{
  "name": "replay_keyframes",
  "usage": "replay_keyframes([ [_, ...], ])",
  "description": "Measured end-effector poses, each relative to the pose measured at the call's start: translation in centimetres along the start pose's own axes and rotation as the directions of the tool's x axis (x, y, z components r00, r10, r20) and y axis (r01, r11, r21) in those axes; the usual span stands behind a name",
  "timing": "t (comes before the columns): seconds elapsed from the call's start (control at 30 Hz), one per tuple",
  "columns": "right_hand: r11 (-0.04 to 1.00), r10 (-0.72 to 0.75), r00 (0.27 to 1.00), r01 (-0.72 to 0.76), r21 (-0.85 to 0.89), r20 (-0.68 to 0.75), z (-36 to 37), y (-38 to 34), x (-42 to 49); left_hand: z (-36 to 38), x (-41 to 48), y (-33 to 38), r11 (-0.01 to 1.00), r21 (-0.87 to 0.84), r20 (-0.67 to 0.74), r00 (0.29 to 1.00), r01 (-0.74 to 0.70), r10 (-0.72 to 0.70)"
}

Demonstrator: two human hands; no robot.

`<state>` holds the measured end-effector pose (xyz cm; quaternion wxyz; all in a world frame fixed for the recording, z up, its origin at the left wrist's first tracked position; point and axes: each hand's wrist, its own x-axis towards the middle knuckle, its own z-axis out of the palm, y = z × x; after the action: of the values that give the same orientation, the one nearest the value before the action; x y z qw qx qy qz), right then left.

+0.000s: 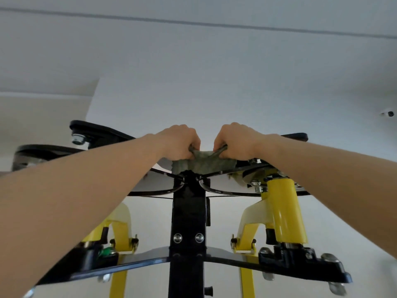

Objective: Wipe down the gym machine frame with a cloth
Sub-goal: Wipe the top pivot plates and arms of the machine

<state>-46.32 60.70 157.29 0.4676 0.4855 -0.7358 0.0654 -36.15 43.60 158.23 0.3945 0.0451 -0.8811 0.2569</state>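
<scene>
Cloth (203, 163), soft and limp, drapes over frame (188, 214) top; left hand (179, 141) and right hand (234, 140) each clamp one bunched corner.

A pale grey ceiling (193, 50) fills the upper view, crossed near the top by a thin dark seam (193, 21), with a brighter white wall (150, 100) below it, a beige surface (43, 110) at the left, and a small white fixture (387, 114) at the far right.
</scene>
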Motion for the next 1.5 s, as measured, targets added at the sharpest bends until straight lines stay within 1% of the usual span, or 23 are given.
replay_keyframes([
  [0.13, 0.999, -0.024, 1.0, 0.025, 0.046, -0.018, 1.1, -2.4, 0.7, -1.4, -1.9, -1.0, 0.996, 0.087, 0.065, 0.998, -0.019, 0.014],
  [0.23, 0.995, -0.034, 0.999, 0.034, 0.098, -0.004, 2.0, -4.2, 1.1, -2.2, -3.2, -1.1, 0.987, 0.152, 0.155, 0.987, -0.056, 0.032],
  [0.37, 0.983, -0.052, 0.994, 0.035, 0.178, 0.095, 2.8, -5.3, 0.8, -3.1, -4.7, -1.0, 0.993, 0.093, 0.345, 0.938, -0.073, 0.037],
  [0.43, 0.975, -0.043, 0.994, 0.019, 0.222, 0.105, 2.5, -5.2, 0.6, -3.3, -5.2, -1.0, 0.995, 0.066, 0.394, 0.918, -0.073, 0.042],
  [0.47, 0.971, -0.04, 0.993, 0.013, 0.239, 0.107, 2.3, -5.1, 0.3, -3.4, -5.3, -1.0, 0.996, 0.057, 0.39, 0.92, -0.069, 0.042],
  [0.6, 0.964, -0.05, 0.992, 0.017, 0.265, 0.119, 0.9, -4.2, -0.8, -3.8, -5.9, -1.0, 0.999, -0.02, 0.336, 0.941, -0.037, 0.041],
  [0.77, 0.964, -0.031, 0.989, -0.008, 0.266, 0.141, -1.0, -2.1, -2.9, -3.4, -5.8, 1.0, 0.987, -0.16, 0.2, 0.978, -0.024, 0.056],
  [0.87, 0.961, -0.014, 0.989, -0.028, 0.275, 0.15, -2.6, -0.7, -4.8, -2.9, -4.9, 2.5, 0.98, -0.196, 0.122, 0.992, -0.013, 0.038],
  [0.97, 0.954, 0.02, 0.99, -0.061, 0.294, 0.143, -4.2, 0.8, -6.8, -2.3, -3.6, 4.2, 0.982, -0.188, -0.008, 1.0, 0.003, -0.004],
  [1.07, 0.943, 0.066, 0.989, -0.104, 0.317, 0.13, -5.6, 2.6, -8.5, -1.8, -2.1, 6.2, 0.965, -0.261, -0.141, 0.99, -0.015, -0.023],
  [1.1, 0.936, 0.081, 0.987, -0.123, 0.33, 0.137, -6.0, 3.2, -9.1, -1.6, -1.7, 6.9, 0.953, -0.302, -0.166, 0.986, -0.023, -0.029],
  [1.17, 0.917, 0.108, 0.982, -0.158, 0.366, 0.156, -6.6, 4.3, -10.2, -1.4, -0.9, 8.3, 0.903, -0.429, -0.166, 0.985, -0.032, -0.044],
  [1.2, 0.907, 0.117, 0.981, -0.17, 0.384, 0.158, -6.8, 4.8, -10.7, -1.3, -0.6, 8.9, 0.847, -0.531, -0.143, 0.988, -0.034, -0.05],
  [1.23, 0.899, 0.127, 0.98, -0.179, 0.399, 0.154, -7.0, 5.2, -11.2, -1.2, -0.5, 9.5, 0.77, -0.637, -0.113, 0.993, -0.039, -0.043],
  [1.27, 0.892, 0.141, 0.979, -0.19, 0.41, 0.147, -7.2, 5.7, -11.7, -1.1, -0.5, 10.1, 0.692, -0.72, -0.089, 0.996, -0.046, -0.026],
  [1.3, 0.886, 0.158, 0.977, -0.204, 0.417, 0.142, -7.4, 6.1, -12.2, -1.0, -0.4, 10.6, 0.635, -0.771, -0.072, 0.997, -0.055, -0.002],
  [1.4, 0.886, 0.211, 0.968, -0.247, 0.393, 0.132, -7.7, 7.2, -13.7, -0.8, -0.5, 12.0, 0.579, -0.81, -0.079, 0.995, -0.098, 0.059],
  [1.5, 0.898, 0.267, 0.96, -0.28, 0.338, 0.086, -7.4, 7.9, -15.1, -0.6, -0.8, 13.4, 0.495, -0.858, -0.12, 0.99, -0.138, 0.068],
])
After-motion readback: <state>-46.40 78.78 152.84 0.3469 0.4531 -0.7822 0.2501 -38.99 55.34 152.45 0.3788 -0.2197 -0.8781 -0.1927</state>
